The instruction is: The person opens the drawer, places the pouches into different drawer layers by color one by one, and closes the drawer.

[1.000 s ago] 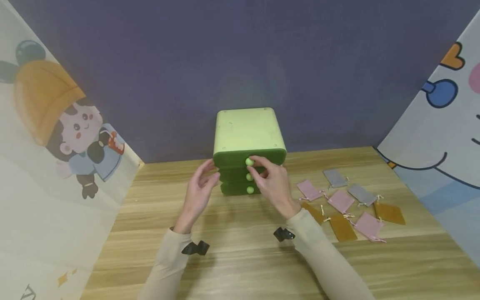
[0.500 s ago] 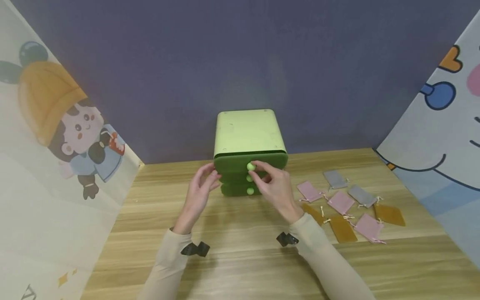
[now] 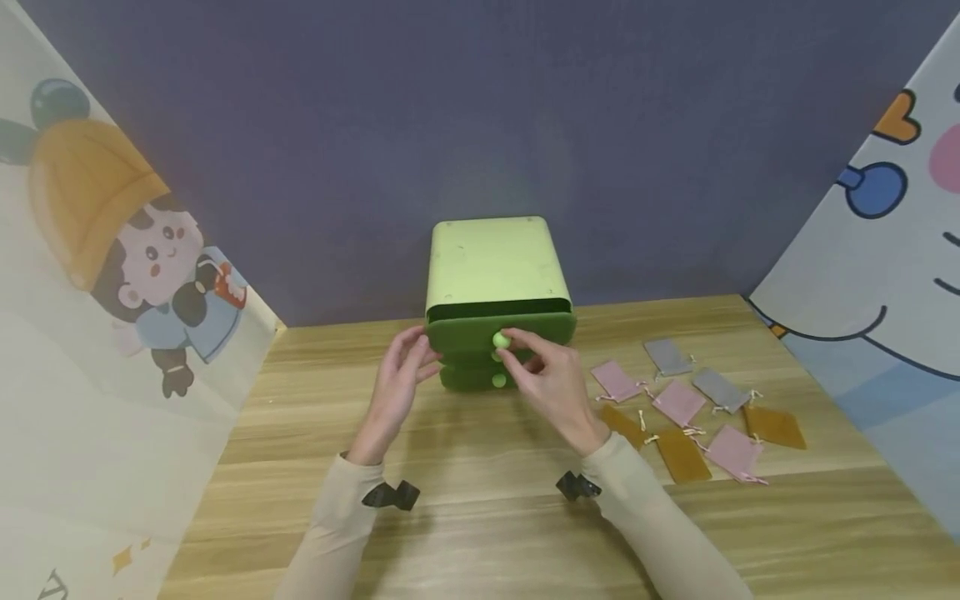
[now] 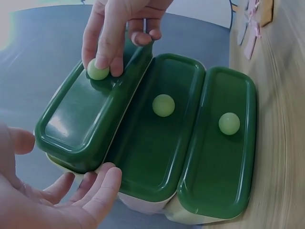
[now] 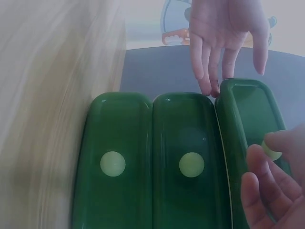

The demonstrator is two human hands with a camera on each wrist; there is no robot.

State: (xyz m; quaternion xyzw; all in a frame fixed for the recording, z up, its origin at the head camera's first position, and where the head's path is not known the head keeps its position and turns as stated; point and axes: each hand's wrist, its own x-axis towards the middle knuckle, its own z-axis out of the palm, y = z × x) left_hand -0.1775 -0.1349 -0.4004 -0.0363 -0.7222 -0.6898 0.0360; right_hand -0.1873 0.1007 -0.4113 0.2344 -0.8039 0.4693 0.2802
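Observation:
A small cabinet (image 3: 495,258) with a pale green shell and three dark green drawers stands against the back wall. Its top drawer (image 3: 457,336) is pulled partly out, with a dark gap under the shell's front edge. My right hand (image 3: 555,387) pinches the round light green knob (image 4: 98,69) of that drawer between thumb and fingers. At the cabinet's left side is my left hand (image 3: 397,387), its fingers extended and the fingertips right at the end of the top drawer. In the left wrist view, the middle drawer (image 4: 157,143) and bottom drawer (image 4: 219,167) sit flush.
Several small drawstring pouches lie on the wooden table (image 3: 465,517) to the right: grey (image 3: 667,357), pink (image 3: 678,403) and mustard (image 3: 684,457). A dark blue wall (image 3: 495,108) rises behind the cabinet, and printed side panels (image 3: 135,233) flank the table.
The top drawer has come forward from its closed position, drawn by my right hand on the knob. My left hand has stayed near the cabinet's left side.

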